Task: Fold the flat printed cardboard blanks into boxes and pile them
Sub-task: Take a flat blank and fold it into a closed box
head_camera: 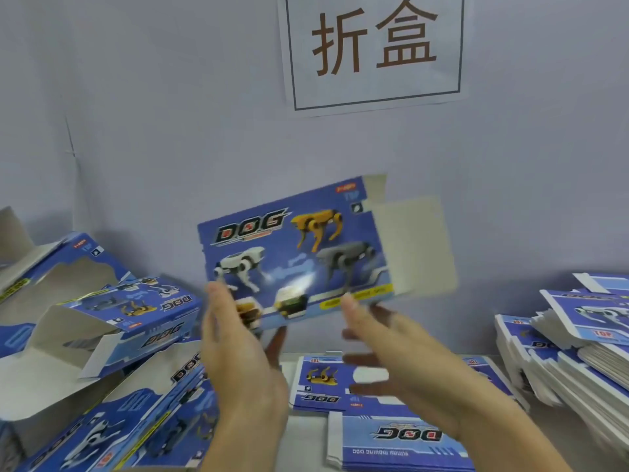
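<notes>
I hold a blue printed DOG cardboard blank (292, 253) up in front of the wall, tilted, its grey flaps sticking out to the right. My left hand (238, 349) holds its lower left edge, thumb on the front and fingers behind. My right hand (384, 345) holds the lower edge near the middle, thumb on the front, fingers spread behind. A pile of folded boxes (112, 335) lies at the left. Flat blanks (391, 434) lie on the table under my hands.
A tall slanting stack of flat blanks (571, 345) fills the right side of the table. A paper sign (374, 49) with two characters hangs on the grey wall straight ahead. A small strip of white table (306, 434) shows between the piles.
</notes>
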A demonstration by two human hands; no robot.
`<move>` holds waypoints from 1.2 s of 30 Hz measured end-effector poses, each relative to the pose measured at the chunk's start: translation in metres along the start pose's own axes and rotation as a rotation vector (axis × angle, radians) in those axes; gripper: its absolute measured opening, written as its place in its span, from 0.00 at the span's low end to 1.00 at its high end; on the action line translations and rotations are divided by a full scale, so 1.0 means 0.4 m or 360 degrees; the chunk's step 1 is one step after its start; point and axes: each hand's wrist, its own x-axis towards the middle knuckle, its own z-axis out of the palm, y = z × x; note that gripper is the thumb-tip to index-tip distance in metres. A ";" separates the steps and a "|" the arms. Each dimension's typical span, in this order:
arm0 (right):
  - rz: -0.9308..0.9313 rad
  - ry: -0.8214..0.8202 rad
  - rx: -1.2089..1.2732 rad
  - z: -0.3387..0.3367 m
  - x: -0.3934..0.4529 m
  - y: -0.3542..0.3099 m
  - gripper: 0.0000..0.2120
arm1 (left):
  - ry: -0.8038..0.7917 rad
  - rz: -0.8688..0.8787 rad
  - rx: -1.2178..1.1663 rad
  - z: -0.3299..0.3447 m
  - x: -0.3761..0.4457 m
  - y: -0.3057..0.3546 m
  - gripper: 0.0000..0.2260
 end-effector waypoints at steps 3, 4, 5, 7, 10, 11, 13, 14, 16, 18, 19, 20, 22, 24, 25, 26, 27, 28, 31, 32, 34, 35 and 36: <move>-0.0347 0.0390 0.0669 -0.044 0.033 0.012 0.44 | -0.0527 -0.0255 0.0251 0.013 -0.032 -0.027 0.27; -0.0456 0.0492 0.0786 -0.069 0.039 0.013 0.43 | -0.0686 -0.0348 0.0405 0.013 -0.041 -0.031 0.31; -0.0545 0.0556 0.0832 -0.093 0.038 0.015 0.41 | -0.0798 -0.0399 0.0565 0.013 -0.049 -0.034 0.36; -0.0599 0.0581 0.0725 -0.139 0.027 0.023 0.36 | -0.0779 -0.0280 0.0797 0.005 -0.049 -0.038 0.46; -0.0508 0.0415 0.0273 -0.182 0.019 0.045 0.30 | -0.0597 0.0105 0.0844 -0.008 -0.024 -0.019 0.41; -0.0463 0.0332 0.0106 -0.189 0.018 0.053 0.30 | -0.0655 0.0169 0.0858 -0.012 -0.018 -0.013 0.38; -0.0332 0.0077 -0.0119 -0.182 0.019 0.065 0.35 | -0.0870 0.0121 0.0749 -0.018 -0.009 -0.012 0.35; -0.0272 -0.0090 -0.0168 -0.173 0.022 0.070 0.39 | -0.0967 0.0078 0.0637 -0.018 -0.008 -0.012 0.33; -0.0248 -0.0283 -0.0173 -0.150 0.030 0.080 0.42 | -0.1023 0.0096 0.0520 -0.018 -0.009 -0.016 0.25; -0.0332 -0.0149 0.0001 -0.129 0.043 0.089 0.43 | -0.0952 0.0177 0.0552 -0.018 -0.012 -0.026 0.24; -0.0422 -0.0067 0.0092 -0.118 0.051 0.093 0.40 | -0.0918 0.0230 0.0591 -0.017 -0.014 -0.031 0.25; -0.0532 -0.0012 0.0151 -0.105 0.057 0.097 0.36 | -0.0894 0.0287 0.0629 -0.018 -0.015 -0.038 0.27; -0.0682 0.0047 0.0146 -0.079 0.066 0.106 0.26 | -0.0857 0.0360 0.0693 -0.015 -0.020 -0.045 0.25; -0.0712 0.0086 0.0106 -0.063 0.070 0.116 0.20 | -0.0820 0.0407 0.0765 -0.019 -0.017 -0.053 0.23; -0.0704 0.0098 0.0082 -0.060 0.067 0.116 0.18 | -0.0809 0.0433 0.0851 -0.023 -0.016 -0.054 0.22; -0.0691 0.0131 0.0048 -0.059 0.065 0.115 0.18 | -0.0811 0.0442 0.0959 -0.030 -0.013 -0.058 0.23; -0.0671 0.0190 0.0013 -0.057 0.062 0.112 0.19 | -0.0832 0.0414 0.1046 -0.036 -0.012 -0.062 0.24; -0.0632 0.0280 -0.0035 -0.054 0.062 0.110 0.22 | -0.0858 0.0321 0.1074 -0.042 -0.008 -0.069 0.25; -0.0498 0.0504 -0.0136 -0.042 0.074 0.110 0.22 | -0.0879 0.0050 0.1041 -0.046 0.004 -0.076 0.20; -0.0487 0.0524 -0.0136 -0.040 0.080 0.115 0.18 | -0.0867 0.0010 0.1055 -0.045 0.009 -0.073 0.15; -0.0477 0.0520 -0.0080 -0.039 0.089 0.125 0.09 | -0.0803 -0.0080 0.0995 -0.043 0.011 -0.069 0.07; -0.0444 0.0497 0.0023 -0.041 0.093 0.128 0.06 | -0.0767 -0.0153 0.0899 -0.039 0.010 -0.067 0.06; -0.0399 0.0487 0.0142 -0.045 0.096 0.130 0.07 | -0.0745 -0.0197 0.0822 -0.041 0.013 -0.068 0.11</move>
